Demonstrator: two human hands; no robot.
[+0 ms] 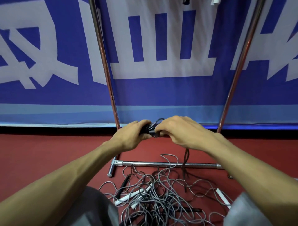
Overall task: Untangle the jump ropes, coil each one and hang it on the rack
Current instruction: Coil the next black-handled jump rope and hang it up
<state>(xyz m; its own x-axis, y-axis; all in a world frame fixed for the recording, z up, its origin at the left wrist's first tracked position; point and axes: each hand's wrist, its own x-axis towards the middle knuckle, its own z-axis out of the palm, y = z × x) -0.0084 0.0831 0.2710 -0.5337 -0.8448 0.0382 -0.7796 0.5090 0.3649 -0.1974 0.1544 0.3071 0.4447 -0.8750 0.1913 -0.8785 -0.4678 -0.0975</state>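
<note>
My left hand and my right hand meet in front of me, both closed on one dark jump rope gathered into a small bundle with black handles. Its loose cord hangs down from under my right hand. On the red floor below lies a tangled pile of grey ropes with white handles and black handles mixed in. The chrome rack stands just behind, its two uprights rising to either side of my hands and its base bar crossing the floor.
A blue banner with large white lettering covers the wall behind the rack. Two handles, one black and one white, hang at the top edge of view. My grey-clad knees flank the rope pile.
</note>
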